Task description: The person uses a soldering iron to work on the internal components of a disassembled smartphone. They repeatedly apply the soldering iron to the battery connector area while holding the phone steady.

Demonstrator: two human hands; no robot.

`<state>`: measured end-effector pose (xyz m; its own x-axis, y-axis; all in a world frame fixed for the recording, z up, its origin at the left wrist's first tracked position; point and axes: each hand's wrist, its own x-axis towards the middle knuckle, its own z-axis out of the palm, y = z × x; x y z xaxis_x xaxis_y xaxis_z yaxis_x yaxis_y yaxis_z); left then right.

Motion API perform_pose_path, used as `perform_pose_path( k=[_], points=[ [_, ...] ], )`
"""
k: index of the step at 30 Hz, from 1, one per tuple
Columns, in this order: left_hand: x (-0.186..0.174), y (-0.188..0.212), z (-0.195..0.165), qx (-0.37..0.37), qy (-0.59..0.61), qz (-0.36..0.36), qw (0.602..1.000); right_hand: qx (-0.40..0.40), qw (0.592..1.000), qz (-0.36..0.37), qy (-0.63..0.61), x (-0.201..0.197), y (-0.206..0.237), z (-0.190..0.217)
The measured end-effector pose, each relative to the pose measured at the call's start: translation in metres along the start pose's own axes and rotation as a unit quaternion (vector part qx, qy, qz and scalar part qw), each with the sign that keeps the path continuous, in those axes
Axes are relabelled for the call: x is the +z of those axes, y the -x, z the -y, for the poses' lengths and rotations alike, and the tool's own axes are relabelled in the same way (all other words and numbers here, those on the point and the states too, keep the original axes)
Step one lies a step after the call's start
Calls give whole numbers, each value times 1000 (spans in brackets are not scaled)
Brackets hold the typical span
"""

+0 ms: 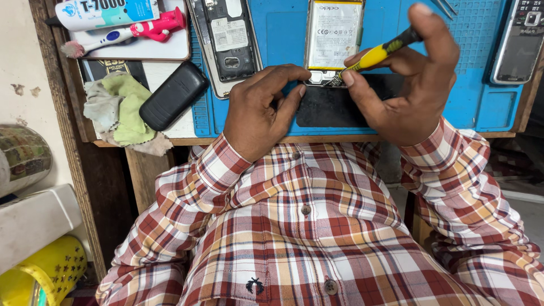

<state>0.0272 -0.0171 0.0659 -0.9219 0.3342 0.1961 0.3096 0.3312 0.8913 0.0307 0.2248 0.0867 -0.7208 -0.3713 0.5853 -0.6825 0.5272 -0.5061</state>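
An opened smartphone (334, 85) lies on a blue work mat (487, 90), its white battery and lower circuit board exposed. My left hand (258, 110) rests on the phone's lower left edge and steadies it. My right hand (411, 85) grips a yellow and black screwdriver (377, 54), whose tip touches the board just below the battery. A finger of that hand rests on the top of the handle.
A second opened phone (226, 39) lies to the left on the mat. A black phone case (173, 95), a green cloth (122, 107), a glue tube (107, 11) and a toothbrush (122, 34) sit at the left. A keypad phone (518, 39) lies at the far right.
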Motion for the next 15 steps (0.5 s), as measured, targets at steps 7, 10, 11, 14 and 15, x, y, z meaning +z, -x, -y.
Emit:
perform_pose_path(
  k=[7, 10, 11, 14, 15],
  points=[
    [0, 0, 1, 9, -13, -1, 1000, 132, 985, 12, -110, 2, 16, -11],
    [1, 0, 1, 10, -14, -2, 1000, 127, 985, 11, -115, 3, 20, -21],
    [1, 0, 1, 12, -18, -1, 1000, 135, 984, 7, -116, 4, 21, -23],
    [0, 0, 1, 15, -25, 1, 1000, 146, 981, -1, -126, 5, 22, -25],
    [0, 1, 1, 14, -26, 3, 1000, 142, 982, 0, -123, 5, 22, -25]
  ],
)
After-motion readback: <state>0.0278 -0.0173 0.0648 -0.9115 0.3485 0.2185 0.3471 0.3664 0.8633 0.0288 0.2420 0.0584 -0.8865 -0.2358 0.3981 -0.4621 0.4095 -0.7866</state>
